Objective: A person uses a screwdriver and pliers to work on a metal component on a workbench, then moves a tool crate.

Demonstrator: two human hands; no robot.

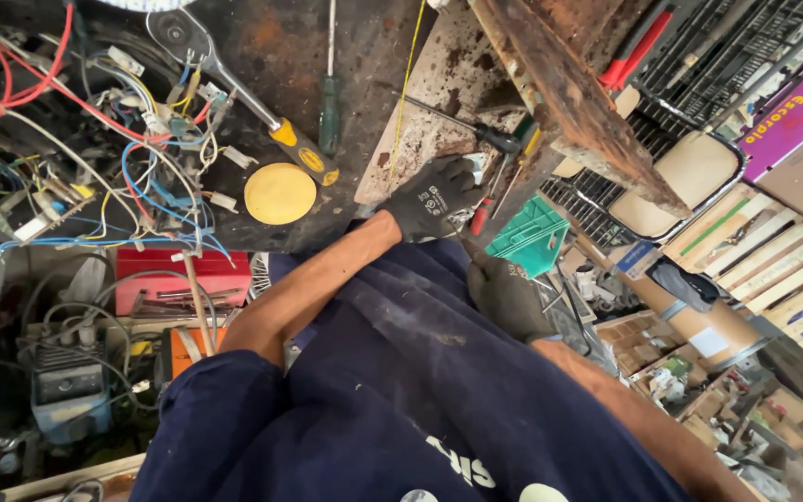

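— What am I looking at, biggest first?

— I'm watching the grimy tabletop running across the top. The left hand, gloved in black, is resting at its near edge, beside a cluster of screwdrivers.

— Which way are they lying from the fingers?

— Just to the right of the left hand, touching or nearly so; their long axes are slanting up and to the right. The right hand is hanging lower, apart from them, so the left is nearer.

— And the fingers?

— The left fingers are curling loosely over the edge, not clearly pinching anything. The right ones are curled in; whether they're gripping something, I can't tell.
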